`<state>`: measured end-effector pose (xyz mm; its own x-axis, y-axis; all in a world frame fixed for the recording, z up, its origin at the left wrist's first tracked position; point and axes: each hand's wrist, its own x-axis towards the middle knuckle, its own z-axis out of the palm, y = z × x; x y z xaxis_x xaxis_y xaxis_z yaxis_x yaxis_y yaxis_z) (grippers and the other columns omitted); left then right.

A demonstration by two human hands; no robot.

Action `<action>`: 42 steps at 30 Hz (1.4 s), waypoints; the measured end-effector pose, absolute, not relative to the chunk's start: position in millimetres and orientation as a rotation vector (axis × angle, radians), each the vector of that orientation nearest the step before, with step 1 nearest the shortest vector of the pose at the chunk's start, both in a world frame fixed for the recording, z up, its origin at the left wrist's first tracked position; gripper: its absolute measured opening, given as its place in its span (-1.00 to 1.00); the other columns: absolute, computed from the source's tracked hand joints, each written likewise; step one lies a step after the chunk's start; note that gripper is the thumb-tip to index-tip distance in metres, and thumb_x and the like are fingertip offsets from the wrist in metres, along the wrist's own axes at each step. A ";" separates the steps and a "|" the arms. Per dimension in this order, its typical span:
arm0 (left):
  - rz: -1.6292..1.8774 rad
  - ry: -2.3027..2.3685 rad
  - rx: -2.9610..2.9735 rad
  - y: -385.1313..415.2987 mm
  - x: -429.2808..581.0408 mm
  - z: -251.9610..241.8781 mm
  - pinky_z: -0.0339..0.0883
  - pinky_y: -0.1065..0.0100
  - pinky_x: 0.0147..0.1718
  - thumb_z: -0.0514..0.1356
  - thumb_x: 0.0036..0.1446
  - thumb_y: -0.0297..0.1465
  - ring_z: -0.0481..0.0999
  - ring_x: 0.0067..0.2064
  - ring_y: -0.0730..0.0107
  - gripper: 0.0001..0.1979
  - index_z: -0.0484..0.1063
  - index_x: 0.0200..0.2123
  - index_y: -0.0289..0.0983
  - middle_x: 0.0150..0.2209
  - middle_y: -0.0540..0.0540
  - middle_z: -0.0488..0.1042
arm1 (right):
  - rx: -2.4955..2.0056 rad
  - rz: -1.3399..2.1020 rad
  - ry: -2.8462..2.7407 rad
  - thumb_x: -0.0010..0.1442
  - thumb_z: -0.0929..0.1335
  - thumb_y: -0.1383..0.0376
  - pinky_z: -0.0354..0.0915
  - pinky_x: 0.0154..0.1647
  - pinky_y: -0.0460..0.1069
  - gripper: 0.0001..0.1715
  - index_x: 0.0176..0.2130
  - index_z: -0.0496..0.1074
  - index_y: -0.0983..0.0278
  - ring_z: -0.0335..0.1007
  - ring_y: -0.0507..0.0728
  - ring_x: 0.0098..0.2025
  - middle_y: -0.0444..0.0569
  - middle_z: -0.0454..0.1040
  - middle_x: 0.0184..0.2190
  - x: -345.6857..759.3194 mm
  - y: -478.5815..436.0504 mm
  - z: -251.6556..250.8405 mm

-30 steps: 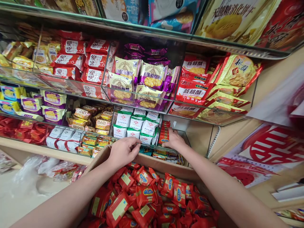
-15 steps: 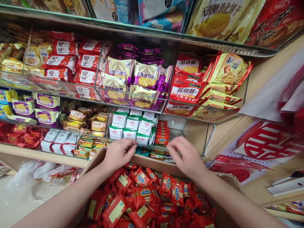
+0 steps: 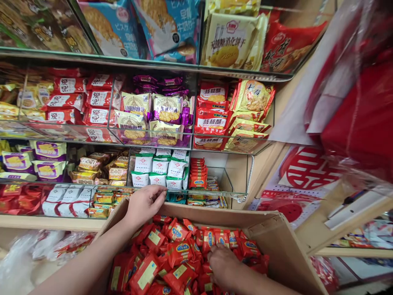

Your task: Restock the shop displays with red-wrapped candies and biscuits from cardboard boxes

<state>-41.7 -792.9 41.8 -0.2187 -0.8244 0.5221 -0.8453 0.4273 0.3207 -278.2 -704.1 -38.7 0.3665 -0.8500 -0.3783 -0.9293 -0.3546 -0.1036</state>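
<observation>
A cardboard box (image 3: 215,217) full of red wrapped snack packets (image 3: 181,253) stands in front of me. My right hand (image 3: 225,266) is down inside it, its bent fingers against the packets; the fingertips are hidden among the wrappers. Over the box's far left rim is my left hand (image 3: 147,203), fingers curled and thumb near the forefinger, and whatever they hold, if anything, is out of sight. Just beyond it, white-and-green packets (image 3: 159,167) sit in a glass-fronted compartment. To their right, a stack of small red packets (image 3: 198,174) occupies the neighbouring compartment.
Glass dividers and a glass front edge (image 3: 215,192) border the shelf compartments. Yellow-and-purple biscuit packs (image 3: 167,108) and red walnut shortbread packs (image 3: 212,119) fill the shelf above. Red hanging goods in clear plastic (image 3: 362,98) jut in at right. Plastic bags (image 3: 49,246) lie at lower left.
My right hand has dropped from near the shelf compartment down into the box. The left hand keeps its place by the rim. The view has shifted to the right and upward.
</observation>
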 end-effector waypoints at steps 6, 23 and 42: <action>-0.080 -2.016 1.346 -793.5 -41.6 50.7 0.29 0.40 -0.40 0.04 0.06 -0.26 0.47 -0.39 0.36 -0.78 0.44 -0.33 -0.17 -0.39 0.01 0.53 | -2.416 0.328 1.584 -0.01 0.30 0.40 0.31 -0.11 0.09 -0.75 -0.30 0.50 0.40 0.40 0.28 -0.17 0.20 0.50 -0.27 -285.0 -708.6 -30.0; -1.661 -1.485 0.914 -745.6 -122.2 44.6 0.33 0.51 -0.44 0.25 -0.05 -0.27 0.42 -0.47 0.56 -0.64 0.37 -0.17 -0.31 -0.41 -0.03 0.52 | -1.317 -1.073 0.948 -0.08 0.42 0.21 0.27 -0.31 -0.05 -0.60 -0.22 0.33 0.30 0.36 0.02 -0.38 -0.10 0.46 -0.37 -299.0 -721.9 30.1; -1.720 -1.389 0.973 -745.8 -106.9 30.0 0.33 0.50 -0.42 0.25 -0.06 -0.25 0.44 -0.45 0.56 -0.73 0.48 -0.30 -0.29 -0.44 -0.05 0.54 | -1.352 -1.017 1.104 -0.01 0.37 0.15 0.22 -0.52 -0.11 -0.72 -0.40 0.33 0.32 0.24 -0.05 -0.57 -0.19 0.36 -0.57 -297.3 -719.6 10.3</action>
<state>-106.9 -745.8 30.0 -0.4644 -0.8775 -0.1198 0.0676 -0.1700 0.9831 -297.3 -719.6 10.3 0.2081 -0.9781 -0.0088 -0.0708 -0.0061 -0.9975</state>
